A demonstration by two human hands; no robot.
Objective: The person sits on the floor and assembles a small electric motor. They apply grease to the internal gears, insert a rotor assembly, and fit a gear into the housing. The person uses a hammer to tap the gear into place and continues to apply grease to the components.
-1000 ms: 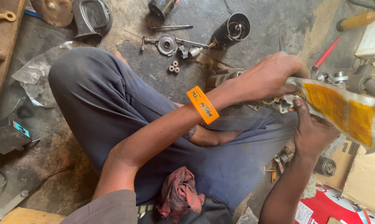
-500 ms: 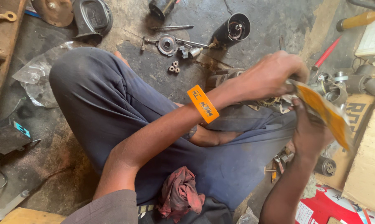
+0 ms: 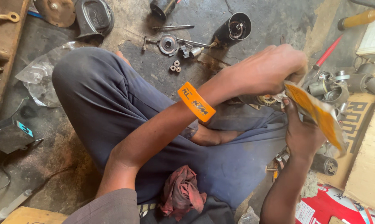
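Your left hand [image 3: 264, 70] is curled into a fist, fingers pressed together over the top edge of an orange-yellow packet [image 3: 316, 114]. Under that fist, a small geared metal part [image 3: 264, 99] sits just below the knuckles; whether the fingers grip it cannot be told. An orange wristband [image 3: 196, 101] circles the left wrist.

Your right hand [image 3: 303, 132] comes up from below, fingers closed against the back of the same packet, thumb up along its near edge. The packet hangs tilted between both hands, its lower end past the right fingertips.

Just beyond the left knuckles lie a red-handled tool [image 3: 328, 52] and a cluster of grey metal motor parts [image 3: 332, 87]. Well apart from the fingers, on the floor beyond your knee, lie a black cylindrical housing [image 3: 233, 29], small gears [image 3: 175, 66] and a round plate with shaft [image 3: 168, 43]. A red rag [image 3: 181, 193] rests in your lap.
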